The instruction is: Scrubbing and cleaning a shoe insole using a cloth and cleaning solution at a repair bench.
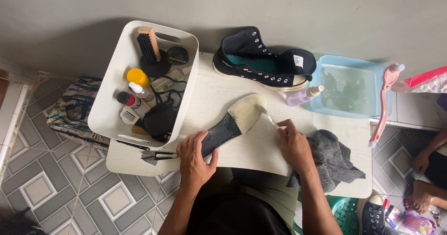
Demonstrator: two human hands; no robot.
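Scrubbing is under way: the left hand (194, 158) presses the insole (231, 122) flat at table centre, while right hand (293, 144) fingers pinch a small brush (270, 118) at its three-o'clock edge. Next, I judge, strokes toward the soapy toe end at one o'clock need steady downward pressure.

Left hand (194, 157): presses flat on the dark heel end of an insole (230, 123) lying on the white table (260, 146).
Right hand (294, 144): holds a small brush (269, 118) against the insole's pale, foamy toe end.
Beside the right hand: grey towel (333, 158).
Behind: black high-top shoe (263, 63), spray bottle (303, 95), blue water basin (349, 88).
Left: white bin (116, 86) of brushes and bottles.
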